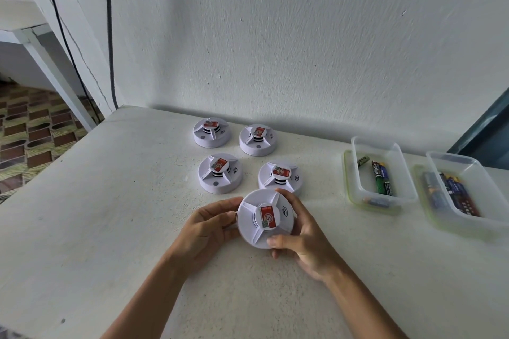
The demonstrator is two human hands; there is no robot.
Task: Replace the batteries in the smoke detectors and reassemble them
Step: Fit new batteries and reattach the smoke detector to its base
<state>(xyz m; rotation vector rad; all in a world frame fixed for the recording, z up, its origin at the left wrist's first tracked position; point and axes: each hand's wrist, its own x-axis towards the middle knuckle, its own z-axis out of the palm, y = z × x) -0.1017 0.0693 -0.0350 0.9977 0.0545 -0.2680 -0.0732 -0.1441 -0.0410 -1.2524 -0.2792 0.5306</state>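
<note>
**Fifth detector held over the bench, ready for opening**

Head view: held just above the white bench [110, 228], near its front middle, a white smoke detector [264, 219], face up, red label showing. Gripped from both sides: left hand [212, 228] with fingers curled against the left rim, right hand [297, 231] wrapped round the right rim, thumb laid on the lower edge. Probably braced that way for twisting cover from base. Beyond it, toward the back edge by the wall, four more detectors [220, 173] set in two pairs, closed. Toward the right edge, two clear tubs, the nearer tub [358, 173] and the farther tub [468, 217], with batteries [381, 177] sorted within reach.
</note>
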